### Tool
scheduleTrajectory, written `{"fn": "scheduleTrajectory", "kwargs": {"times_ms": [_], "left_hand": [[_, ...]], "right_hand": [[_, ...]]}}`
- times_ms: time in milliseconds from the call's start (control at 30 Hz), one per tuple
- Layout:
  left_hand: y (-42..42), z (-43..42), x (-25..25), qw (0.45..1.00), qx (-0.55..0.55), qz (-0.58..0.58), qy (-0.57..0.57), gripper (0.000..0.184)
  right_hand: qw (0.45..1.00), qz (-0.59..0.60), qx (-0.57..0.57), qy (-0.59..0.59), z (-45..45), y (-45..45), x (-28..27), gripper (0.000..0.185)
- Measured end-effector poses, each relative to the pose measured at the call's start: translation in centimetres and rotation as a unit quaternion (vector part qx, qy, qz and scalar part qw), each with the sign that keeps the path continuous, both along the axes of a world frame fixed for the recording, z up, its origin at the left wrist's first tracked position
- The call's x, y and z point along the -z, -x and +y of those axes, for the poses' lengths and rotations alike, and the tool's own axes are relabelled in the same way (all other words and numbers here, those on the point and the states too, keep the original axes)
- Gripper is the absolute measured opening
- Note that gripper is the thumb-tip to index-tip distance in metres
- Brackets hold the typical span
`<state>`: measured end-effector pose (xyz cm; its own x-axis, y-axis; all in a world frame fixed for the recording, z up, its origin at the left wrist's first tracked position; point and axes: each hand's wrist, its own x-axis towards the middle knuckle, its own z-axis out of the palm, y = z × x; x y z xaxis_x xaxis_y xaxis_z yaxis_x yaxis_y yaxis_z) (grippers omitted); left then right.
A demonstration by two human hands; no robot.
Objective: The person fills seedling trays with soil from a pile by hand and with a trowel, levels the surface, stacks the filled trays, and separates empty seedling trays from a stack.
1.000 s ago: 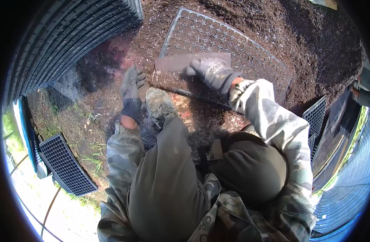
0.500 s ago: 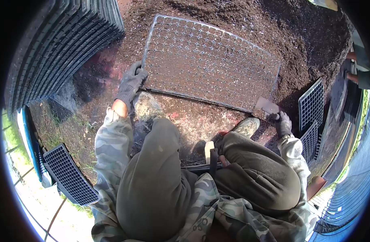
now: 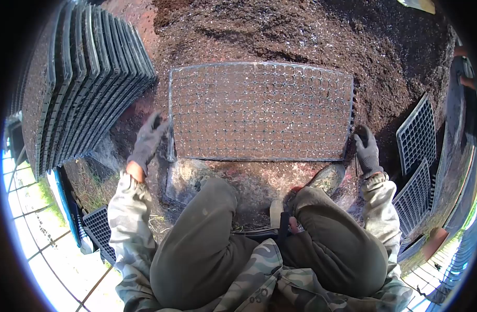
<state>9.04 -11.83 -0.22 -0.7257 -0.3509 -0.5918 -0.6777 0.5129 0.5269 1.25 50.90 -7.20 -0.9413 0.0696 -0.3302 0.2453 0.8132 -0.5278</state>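
Observation:
A seedling tray [image 3: 262,112] with its cells filled with dark soil lies flat in front of my feet. My left hand [image 3: 149,139], in a grey glove, is beside the tray's left edge with its fingers apart and nothing in them. Near the lower right corner of the tray is my gloved right hand [image 3: 367,148], its thumb and fingers spread and holding nothing. A flat brown scraper [image 3: 436,243] lies at the lower right, away from both hands.
Tall stack of trays [image 3: 92,88] at the left. Soil heap [image 3: 301,31] behind the tray. Empty trays [image 3: 418,135] lean at the right, another tray [image 3: 100,229] at the lower left. Another person's hand [image 3: 466,81] shows at the right edge.
The filled tray now lies squarer to me. My right hand has let go of the flat scraper. My left hand has come off the tray's left edge and opened.

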Motion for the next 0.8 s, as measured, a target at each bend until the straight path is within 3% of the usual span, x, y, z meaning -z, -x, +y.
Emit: {"fn": "scheduleTrajectory", "kwargs": {"times_ms": [67,133,167,233,267,400,500,567,633,700,733,800], "left_hand": [[4.4,-0.7,0.9,0.977,0.113,0.113,0.141,0.063],[8.8,-0.6,4.0,0.907,0.206,0.212,0.3,0.053],[10.5,0.6,3.9,0.907,0.208,0.214,0.297,0.053],[13.4,3.7,3.7,0.864,0.328,0.122,0.362,0.044],[14.2,5.5,3.6,0.851,0.334,0.154,0.376,0.038],[17.1,13.9,2.0,0.868,0.371,0.091,0.318,0.036],[19.1,22.5,0.0,0.853,0.462,0.026,0.239,0.037],[19.0,27.5,2.1,0.869,0.468,0.095,0.131,0.043],[17.2,31.3,5.3,0.76,0.473,0.42,0.15,0.052],[17.4,31.8,4.8,0.767,0.462,0.434,0.097,0.053],[17.4,31.9,4.3,0.772,0.453,0.444,0.042,0.055],[16.6,29.3,2.9,0.809,0.413,0.417,0.039,0.053]], "right_hand": [[0.997,0.044,-0.017,0.06,-3.7,1.2,0.7,0.05],[0.988,0.025,0.049,0.146,-7.2,2.2,-0.5,0.046],[0.995,0.042,0.04,0.076,-7.2,2.4,0.5,0.044],[0.988,0.012,0.065,0.137,-6.7,2.2,0.5,0.045],[0.983,0.006,0.083,0.164,-6.7,2.0,0.4,0.046],[0.979,-0.032,0.135,0.151,-6.9,0.4,0.1,0.048],[0.977,0.021,0.126,0.174,-6.3,0.2,1.4,0.05],[0.983,0.015,0.126,0.135,-5.9,0.5,2.0,0.052],[0.97,0.039,0.16,0.18,-7.9,1.5,-0.3,0.05],[0.967,0.254,0.003,-0.034,-9.2,3.0,-1.9,0.044],[0.966,0.254,-0.038,-0.009,-10.2,3.9,-2.8,0.043],[0.964,0.237,-0.121,-0.004,-12.7,5.9,-4.5,0.041]]}}
